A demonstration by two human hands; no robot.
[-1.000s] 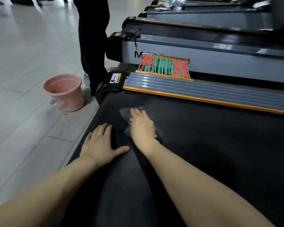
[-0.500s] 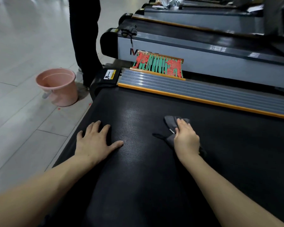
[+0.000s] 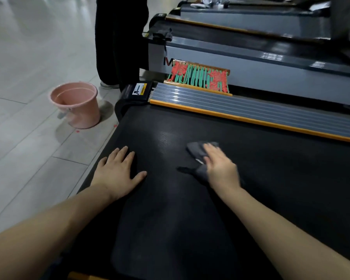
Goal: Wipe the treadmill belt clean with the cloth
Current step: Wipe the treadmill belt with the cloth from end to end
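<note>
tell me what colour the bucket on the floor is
Pink; the bucket shows clearly in the head view, standing on the grey floor tiles left of the treadmill.

1. The left hand (image 3: 117, 174) lies flat on the black treadmill belt (image 3: 170, 229), fingers spread.
2. The right hand (image 3: 220, 168) presses flat on a grey cloth (image 3: 196, 151) on the belt.
3. A pink bucket (image 3: 77, 106) stands on the tiled floor (image 3: 28, 148), beside the treadmill's end.

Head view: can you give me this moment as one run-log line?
right hand presses cloth flat on belt | left hand flat on belt | bucket on floor
</note>
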